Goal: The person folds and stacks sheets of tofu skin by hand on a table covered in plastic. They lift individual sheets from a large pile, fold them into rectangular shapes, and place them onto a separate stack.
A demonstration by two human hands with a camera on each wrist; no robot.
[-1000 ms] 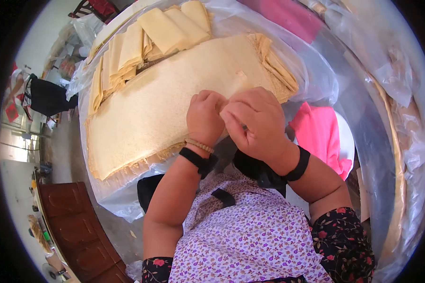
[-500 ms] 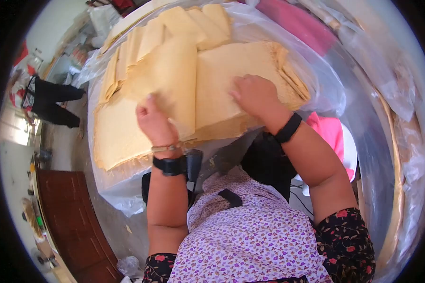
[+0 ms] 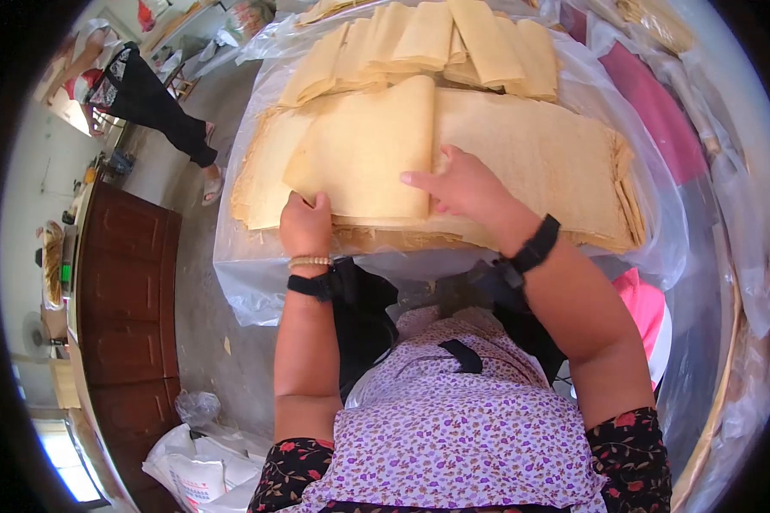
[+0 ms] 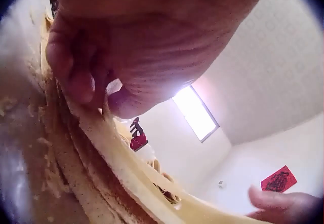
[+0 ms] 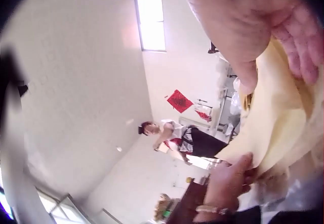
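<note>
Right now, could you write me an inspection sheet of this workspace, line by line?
Surface: clear plastic sheeting under a wide stack of pale yellow sheets.
Job's things: top sheet, lying doubled over on the stack's left part.
Clutter: folded sheets in a row along the far edge; pink cloth at the right.
Hands: left hand grips the top sheet's near edge with curled fingers; right hand rests at its fold, fingers spread.
Cables: nothing seen.
Surroundings: wooden cabinet, white sacks, another person standing at the far left.
</note>
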